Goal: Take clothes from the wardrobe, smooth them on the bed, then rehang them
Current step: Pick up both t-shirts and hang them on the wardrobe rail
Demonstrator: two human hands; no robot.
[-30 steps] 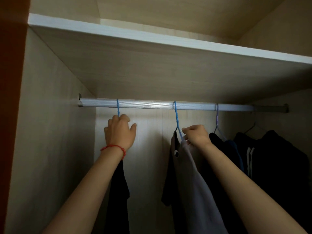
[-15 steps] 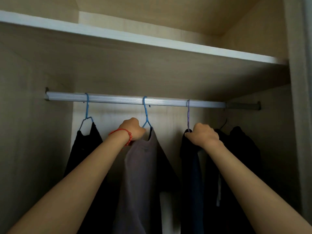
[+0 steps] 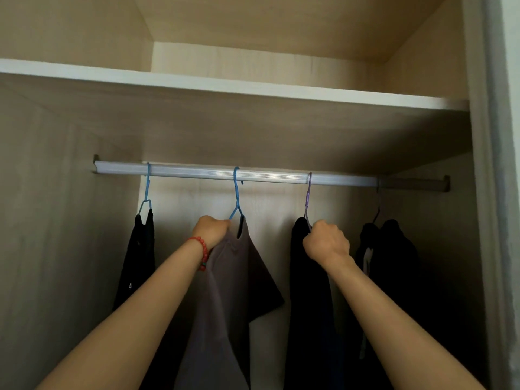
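Rail (image 3: 270, 177) horizontal | left hand (image 3: 212, 231) fingers grip grey shirt (image 3: 225, 299) hanging vertical | right hand (image 3: 326, 243) fingers clench dark garment (image 3: 308, 299)

Pale wood wardrobe interior (image 3: 70, 220), white-edged shelf (image 3: 253, 87) overhead.

We cannot see the lower hems of any garment: the grey shirt (image 3: 225, 299) and the dark clothes run off the bottom edge. Our left hand (image 3: 211, 231) covers the grey shirt's left shoulder and that arm of the blue hanger (image 3: 237, 192). Our right hand (image 3: 326, 242) hides the shoulder of the purple hanger (image 3: 308, 198). The rightmost dark garments (image 3: 394, 254) merge in shadow, so we cannot count them; their hanger is barely visible.
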